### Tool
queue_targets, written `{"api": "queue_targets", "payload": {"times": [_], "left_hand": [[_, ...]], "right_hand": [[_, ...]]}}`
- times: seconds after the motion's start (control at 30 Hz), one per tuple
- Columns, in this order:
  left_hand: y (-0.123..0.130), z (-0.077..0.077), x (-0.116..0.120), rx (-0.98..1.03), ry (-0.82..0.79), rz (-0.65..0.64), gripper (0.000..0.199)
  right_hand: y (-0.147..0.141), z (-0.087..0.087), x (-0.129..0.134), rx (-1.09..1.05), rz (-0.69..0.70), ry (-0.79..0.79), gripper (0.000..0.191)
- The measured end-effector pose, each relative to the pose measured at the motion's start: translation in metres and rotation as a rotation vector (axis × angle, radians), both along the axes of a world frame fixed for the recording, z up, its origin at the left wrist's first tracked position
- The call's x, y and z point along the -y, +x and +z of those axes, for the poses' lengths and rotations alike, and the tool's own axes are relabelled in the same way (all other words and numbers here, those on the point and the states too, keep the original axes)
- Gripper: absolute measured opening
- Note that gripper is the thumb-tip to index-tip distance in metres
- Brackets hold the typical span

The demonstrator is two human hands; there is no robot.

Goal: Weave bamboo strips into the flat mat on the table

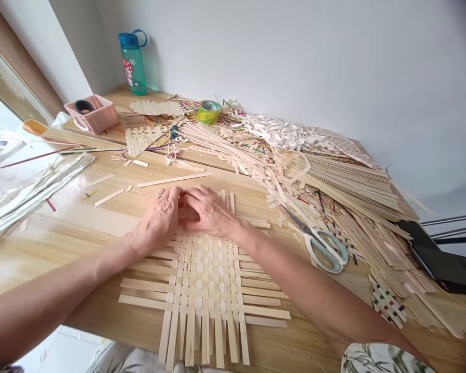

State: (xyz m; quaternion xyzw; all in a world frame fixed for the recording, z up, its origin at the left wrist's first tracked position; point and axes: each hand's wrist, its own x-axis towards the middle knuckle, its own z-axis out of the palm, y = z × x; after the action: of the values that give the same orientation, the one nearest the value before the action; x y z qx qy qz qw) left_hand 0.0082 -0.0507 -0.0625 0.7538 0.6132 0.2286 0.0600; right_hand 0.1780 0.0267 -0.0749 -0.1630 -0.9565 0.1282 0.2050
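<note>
In front of me on the table lies a woven mat (205, 269) of pale, flat wood strips, their loose ends sticking out on its sides. Both my hands are at its far edge, the fingertips almost meeting. My left hand (161, 215) wears a ring and is closed, pinching a wood strip at the mat's far left. Arched over the far middle, my right hand (209, 212) also has its fingers closed on a strip. The fingers and the hands' backs partly hide that far edge. Several strip ends (227, 202) show beyond my right hand.
Scissors (326, 251) lie to the right, near two dark phones (446, 264). Bundles of wood strips (345, 178) and scraps spread along the wall. Farther back are a tape roll (208, 112), a pink basket (97, 116) and a teal bottle (134, 67). Clear plastic (34, 191) lies at left.
</note>
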Motion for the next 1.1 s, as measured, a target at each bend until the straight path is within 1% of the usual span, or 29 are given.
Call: {"api": "queue_targets", "payload": {"times": [0.07,0.17,0.33,0.47,0.57,0.67,0.73,0.77,0.83,0.9,0.97,1.0,1.07,1.1], "left_hand": [[-0.001,-0.005,-0.001,0.038,0.028,0.023,0.033],[0.000,-0.010,0.000,0.049,0.051,0.015,0.032],[0.001,-0.011,0.000,0.050,0.051,0.004,0.031],[0.000,-0.010,0.000,0.028,0.055,-0.013,0.034],[-0.001,-0.009,0.001,-0.001,0.056,-0.022,0.033],[-0.002,-0.006,0.001,-0.060,0.045,-0.026,0.031],[-0.002,-0.003,0.000,-0.148,0.036,-0.013,0.028],[-0.002,-0.002,0.000,-0.204,0.031,-0.003,0.025],[-0.002,0.003,0.000,-0.313,0.019,0.012,0.019],[-0.002,0.007,0.000,-0.396,0.007,0.015,0.015],[-0.002,0.010,0.001,-0.452,0.001,0.017,0.015],[-0.002,0.012,0.002,-0.470,0.000,0.021,0.015],[-0.002,0.014,0.003,-0.493,0.000,0.037,0.016],[-0.002,0.015,0.003,-0.500,-0.002,0.050,0.016]], "right_hand": [[0.001,0.002,0.000,0.035,-0.009,0.021,0.047],[0.002,0.005,0.001,0.073,-0.022,0.055,0.050],[0.000,0.008,0.003,0.107,-0.049,0.059,0.048],[0.001,0.005,0.003,0.089,-0.062,0.040,0.042],[0.002,0.001,0.005,0.035,-0.070,0.045,0.040],[0.001,0.000,0.005,-0.141,-0.057,0.098,0.035],[0.003,0.005,0.003,-0.254,-0.063,0.131,0.026],[0.005,0.010,0.002,-0.277,-0.073,0.139,0.023],[0.013,0.025,0.004,-0.240,-0.107,0.131,0.020],[0.025,0.043,0.016,-0.126,-0.167,0.082,0.019],[0.037,0.057,0.040,0.017,-0.263,-0.009,0.018],[0.042,0.061,0.055,0.076,-0.320,-0.047,0.017],[0.050,0.061,0.087,0.163,-0.360,-0.116,0.028],[0.054,0.057,0.101,0.191,-0.365,-0.121,0.039]]}}
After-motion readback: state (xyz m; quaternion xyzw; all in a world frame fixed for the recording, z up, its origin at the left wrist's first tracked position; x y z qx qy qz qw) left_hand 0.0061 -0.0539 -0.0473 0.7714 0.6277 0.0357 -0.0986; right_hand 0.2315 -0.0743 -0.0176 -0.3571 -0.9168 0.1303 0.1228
